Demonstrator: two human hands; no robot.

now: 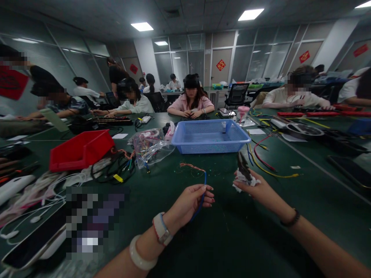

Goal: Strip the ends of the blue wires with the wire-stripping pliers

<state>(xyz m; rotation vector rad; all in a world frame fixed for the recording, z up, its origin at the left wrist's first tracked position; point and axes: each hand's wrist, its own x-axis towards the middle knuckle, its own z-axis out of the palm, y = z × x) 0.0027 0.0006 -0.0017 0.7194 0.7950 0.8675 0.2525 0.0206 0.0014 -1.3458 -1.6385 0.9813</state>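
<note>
Between the thumb and fingers of my left hand point(193, 199) is a blue insulated wire point(205, 177). Its far end is stripped, and the bare twisted copper strands point(191, 166) bend off to the left above the table. My right hand point(257, 189) is closed round a pair of pliers point(242, 166) whose dark jaws point up and away from me. Crumpled white paper or cloth point(237, 186) wraps the pliers' handles inside that hand. The pliers and the wire are apart. Whether the jaws are fully closed is hard to make out.
A blue plastic basket point(210, 148) stands ahead of my hands. To the left are a red bin point(82, 148), a clear plastic bag point(150, 148), tangled cables and a phone point(34, 235). Yellow and red wires point(269, 172) lie on the right. Several people sit around the green table point(232, 247).
</note>
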